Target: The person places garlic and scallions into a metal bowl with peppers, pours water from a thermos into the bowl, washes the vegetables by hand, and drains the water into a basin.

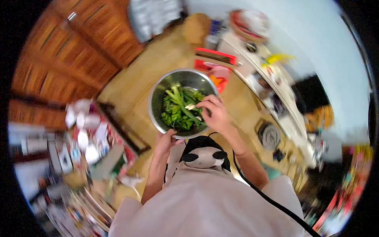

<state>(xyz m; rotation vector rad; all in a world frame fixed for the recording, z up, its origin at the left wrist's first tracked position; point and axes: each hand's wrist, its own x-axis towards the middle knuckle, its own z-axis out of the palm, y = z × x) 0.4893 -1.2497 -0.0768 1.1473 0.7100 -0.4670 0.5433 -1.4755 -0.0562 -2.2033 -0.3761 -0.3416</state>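
A round metal bowl (155, 112) holds leafy greens (173, 112) with several pale green stalks. My left hand (167, 141) is closed on the bowl's near rim, with the thumb over the edge. At the bowl's right side my right hand (215, 112) reaches over the rim, its fingers pinched on a small whitish piece (190, 106) above the greens. The bowl is tilted slightly and hangs in front of my body over the floor.
Wooden slatted doors (79, 47) stand at the upper left. A red package (217, 59) lies beyond the bowl. Along the right runs a white shelf (252, 79) with items. A cluttered low table (128, 130) is at left, and a black cable (272, 200) crosses my lap.
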